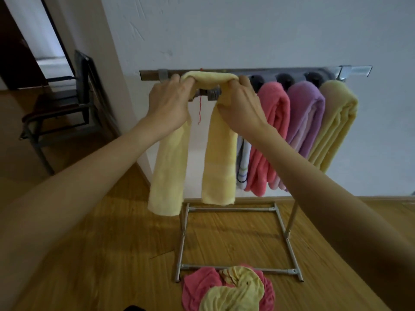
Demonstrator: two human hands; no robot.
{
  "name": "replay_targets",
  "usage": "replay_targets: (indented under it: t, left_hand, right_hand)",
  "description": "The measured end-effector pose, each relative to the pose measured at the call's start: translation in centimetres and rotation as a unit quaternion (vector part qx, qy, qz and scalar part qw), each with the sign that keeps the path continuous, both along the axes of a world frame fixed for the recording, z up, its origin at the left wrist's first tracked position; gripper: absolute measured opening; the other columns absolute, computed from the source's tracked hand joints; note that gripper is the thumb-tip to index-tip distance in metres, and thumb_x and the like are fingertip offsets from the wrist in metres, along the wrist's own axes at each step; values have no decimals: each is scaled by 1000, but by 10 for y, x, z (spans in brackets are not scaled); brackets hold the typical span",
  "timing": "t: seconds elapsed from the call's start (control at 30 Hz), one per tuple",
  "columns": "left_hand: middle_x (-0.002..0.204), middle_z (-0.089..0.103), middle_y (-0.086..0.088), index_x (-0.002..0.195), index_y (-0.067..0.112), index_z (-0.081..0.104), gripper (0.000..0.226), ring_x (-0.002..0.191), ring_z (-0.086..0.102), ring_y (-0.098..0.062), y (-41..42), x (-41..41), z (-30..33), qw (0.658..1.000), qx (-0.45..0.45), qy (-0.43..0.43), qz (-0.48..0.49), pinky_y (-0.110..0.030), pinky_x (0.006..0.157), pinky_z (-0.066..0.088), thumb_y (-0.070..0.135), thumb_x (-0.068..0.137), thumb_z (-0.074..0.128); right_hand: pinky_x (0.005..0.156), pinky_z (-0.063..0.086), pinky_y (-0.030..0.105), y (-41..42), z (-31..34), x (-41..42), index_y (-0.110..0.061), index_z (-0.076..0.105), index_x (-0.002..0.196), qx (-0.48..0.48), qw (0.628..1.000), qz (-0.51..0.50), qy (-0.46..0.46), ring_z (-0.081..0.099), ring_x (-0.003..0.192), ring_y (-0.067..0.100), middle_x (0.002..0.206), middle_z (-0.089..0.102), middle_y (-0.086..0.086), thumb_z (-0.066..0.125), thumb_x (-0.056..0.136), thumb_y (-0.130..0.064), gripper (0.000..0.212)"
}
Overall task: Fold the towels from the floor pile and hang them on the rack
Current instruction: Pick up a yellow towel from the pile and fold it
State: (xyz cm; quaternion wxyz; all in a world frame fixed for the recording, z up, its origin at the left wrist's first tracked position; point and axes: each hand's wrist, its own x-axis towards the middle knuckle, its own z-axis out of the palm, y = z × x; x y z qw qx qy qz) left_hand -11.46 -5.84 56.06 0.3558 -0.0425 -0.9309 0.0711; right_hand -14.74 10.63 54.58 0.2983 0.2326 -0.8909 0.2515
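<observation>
A folded pale yellow towel (219,167) is draped over the top end of the metal rack (229,209), its two halves hanging down on either side. My left hand (170,104) grips the towel's left side at the top. My right hand (240,104) grips its right side near the bar. On the rack to the right hang a striped white towel (243,162), a pink towel (272,131), a purple towel (306,117) and a larger yellow towel (334,122). On the floor at the rack's foot lies a pile of pink and yellow towels (229,288).
The rack stands against a white wall (247,30) on a wooden floor (112,254). A dark metal chair (65,111) stands to the left by a doorway. A red thread (199,108) dangles from the rack's joint.
</observation>
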Motion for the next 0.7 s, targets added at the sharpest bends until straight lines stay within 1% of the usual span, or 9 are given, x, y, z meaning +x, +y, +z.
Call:
replay_targets:
  t: [0.07,0.13,0.23,0.33,0.37,0.47,0.53,0.6,0.7]
  left_hand:
    - [105,56,-18,121,8,48,44,87,58,-36,4,-10,1,1000,-3,10,24,-40,65,46,-2,80,58]
    - [108,56,-18,122,7,47,46,91,57,-36,8,-20,1,999,-4,6,40,-38,66,39,-3,79,59]
    - [113,54,-18,126,5,44,53,98,57,-36,14,-33,-2,999,2,-10,47,-42,72,45,1,78,66]
    - [122,52,-17,128,4,43,55,110,52,-33,16,-46,-11,999,10,-15,29,-39,78,47,-1,77,66]
    - [126,50,-17,128,4,44,55,113,51,-33,17,-49,-15,1000,18,-12,17,-39,78,48,-3,78,65]
    - [129,50,-18,130,3,43,56,115,52,-34,16,-61,-26,1000,30,-4,-7,-38,77,49,-4,78,64]
    - [122,54,-17,132,3,41,57,107,56,-33,16,-67,-34,1000,20,-11,-11,-37,75,48,-3,79,63]
    - [116,55,-17,129,3,42,51,98,58,-32,15,-68,-43,1000,12,-4,-27,-35,71,45,-5,81,59]
    - [111,56,-16,128,4,43,47,92,58,-32,13,-65,-61,998,-2,8,-63,-35,67,40,-7,83,51]
  right_hand:
    - [77,48,44,-9,-1,-3,-2,52,116,-32,999,-8,-14,54,99,34,130,42,15,47,84,-3,32]
    - [74,45,39,-17,-4,-5,-2,50,116,-42,999,-22,-24,53,100,33,136,37,14,45,85,-1,32]
    - [72,38,28,-27,-10,-12,0,48,120,-51,997,-33,-47,53,107,31,150,24,13,47,86,-1,34]
    - [73,38,26,-33,-18,-21,3,41,125,-64,994,-34,-84,49,115,34,157,5,16,47,85,3,41]
    - [72,38,26,-34,-22,-23,4,39,127,-69,994,-35,-81,48,116,34,157,3,17,47,85,5,43]
    - [75,43,31,-36,-41,-36,6,39,129,-86,994,-43,-55,44,119,34,155,11,18,45,82,7,47]
    - [84,48,36,-34,-57,-44,8,38,131,-89,994,-46,-35,43,121,36,152,20,20,46,81,7,50]
    - [88,49,36,-30,-74,-51,9,39,132,-87,996,-34,-14,47,120,36,146,29,25,45,81,8,52]
    - [86,52,42,-23,-98,-56,9,44,128,-72,997,-3,-12,53,111,39,135,41,29,43,82,8,46]
